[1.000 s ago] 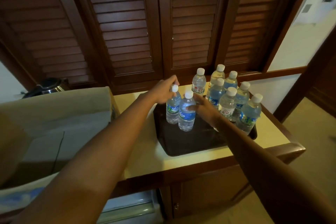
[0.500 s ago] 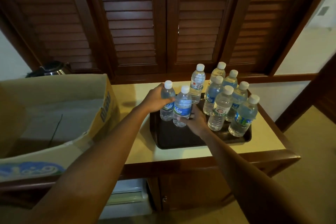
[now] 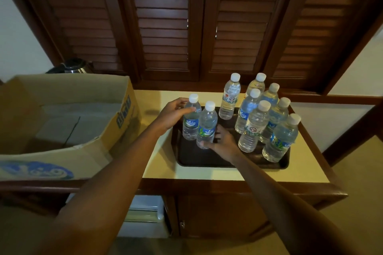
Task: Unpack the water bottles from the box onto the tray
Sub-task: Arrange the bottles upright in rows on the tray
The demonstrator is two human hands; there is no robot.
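A dark tray (image 3: 192,157) lies on the cream counter top. Several clear water bottles with white caps stand on it, most clustered at its right side (image 3: 253,128). At the tray's left end stand two bottles side by side. My left hand (image 3: 173,115) wraps around the left bottle (image 3: 191,120) from its left side. My right hand (image 3: 222,141) grips the lower part of the right bottle (image 3: 206,128). The open cardboard box (image 3: 68,122) sits to the left; the part of its inside that shows holds no bottles.
Dark louvred wooden doors rise behind the counter. A metal kettle (image 3: 72,66) stands behind the box. Another bottle (image 3: 230,97) stands at the tray's far edge. The counter (image 3: 161,159) has a raised wooden rim, with cabinet doors below.
My view pulled back and up, showing more of the box. My left hand slid from the left bottle's cap down to its body. Both bottles stayed at the tray's left end.
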